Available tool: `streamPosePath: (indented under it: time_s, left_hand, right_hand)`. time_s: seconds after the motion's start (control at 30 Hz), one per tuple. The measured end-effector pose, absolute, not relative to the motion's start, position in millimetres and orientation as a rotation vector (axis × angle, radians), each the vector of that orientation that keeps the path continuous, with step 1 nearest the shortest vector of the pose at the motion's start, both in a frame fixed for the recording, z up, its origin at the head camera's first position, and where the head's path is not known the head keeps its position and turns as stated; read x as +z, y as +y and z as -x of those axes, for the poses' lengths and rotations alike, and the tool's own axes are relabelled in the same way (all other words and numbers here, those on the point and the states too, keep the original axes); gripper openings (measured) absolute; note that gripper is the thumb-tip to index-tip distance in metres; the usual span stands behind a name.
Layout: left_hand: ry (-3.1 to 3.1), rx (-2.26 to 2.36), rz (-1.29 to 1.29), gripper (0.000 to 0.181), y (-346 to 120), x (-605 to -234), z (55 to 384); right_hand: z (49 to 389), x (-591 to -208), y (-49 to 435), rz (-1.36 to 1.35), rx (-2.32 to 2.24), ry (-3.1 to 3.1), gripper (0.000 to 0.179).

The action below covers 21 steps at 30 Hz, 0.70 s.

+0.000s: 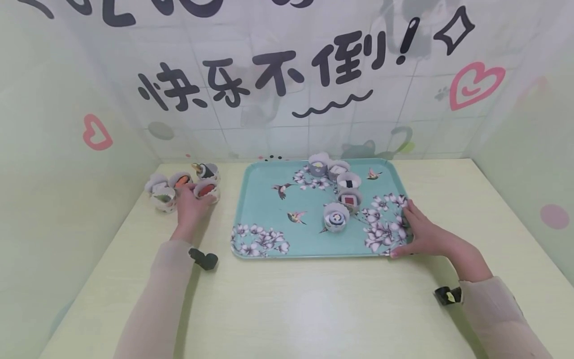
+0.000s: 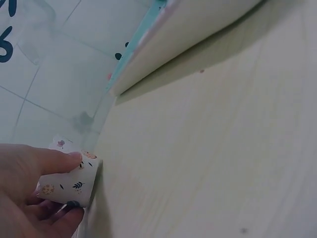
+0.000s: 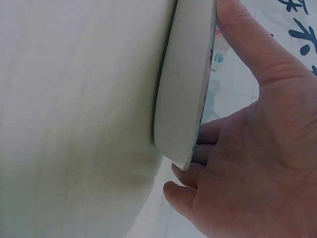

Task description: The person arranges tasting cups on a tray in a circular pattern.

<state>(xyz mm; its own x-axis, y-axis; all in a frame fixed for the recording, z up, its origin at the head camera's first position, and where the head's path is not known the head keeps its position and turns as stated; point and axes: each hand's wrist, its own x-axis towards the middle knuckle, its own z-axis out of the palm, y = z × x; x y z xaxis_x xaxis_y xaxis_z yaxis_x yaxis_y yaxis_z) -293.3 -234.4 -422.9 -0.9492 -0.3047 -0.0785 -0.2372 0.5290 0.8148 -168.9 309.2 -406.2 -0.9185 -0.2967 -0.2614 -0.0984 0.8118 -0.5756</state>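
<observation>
**Left hand pinches a paper cup while the right hand holds the corner of a tray**

The left hand [image 1: 192, 204] is clamped on the paper cup with a red piece [image 1: 208, 191], which stands on the pale wood-grain table [image 1: 287, 309], left of the tray and well apart from it. In the left wrist view, the thumb lies along one side of the cup's printed wall and the curled fingers lie on the other, leaving only the cup's width between them.

Just beside this hand are four more cups: one with an orange piece [image 1: 181, 180], one with a black-wrapped roll [image 1: 207, 171], one with a green leaf shape [image 1: 164, 198] and a pale one [image 1: 157, 181] behind it.

The right hand [image 1: 428, 237] grips the near right corner of the turquoise tray [image 1: 257, 204], its thumb spread wide from the fingers: thumb on the front rim, fingers bent against the right side. The tray, printed with birds and blossoms, carries five cups in a curved row, from the one with a yellow top [image 1: 318, 165] at the back to the one with a blue-and-white roll [image 1: 337, 218] nearest the front. The two hands are well apart.
</observation>
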Motion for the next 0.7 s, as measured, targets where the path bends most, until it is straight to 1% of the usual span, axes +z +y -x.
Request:
streamPosePath:
  time_s: [0.2, 0.37, 0.7]
  left_hand:
    - [-2.726, -1.392, -0.442, 0.072, -228.2, -416.4, 289.3]
    - [-2.747, -1.402, -0.418, 0.069, -225.6, -414.9, 287.0]
    - [-2.807, -1.385, -0.261, 0.069, -222.4, -417.4, 287.3]
  right_hand:
    - [168.4, -406.0, 308.5, 0.295, -0.824, 2.654, 0.136]
    - [168.3, -406.1, 307.7, 0.294, -0.826, 2.655, 0.135]
    - [169.2, -408.2, 308.8, 0.300, -0.825, 2.657, 0.135]
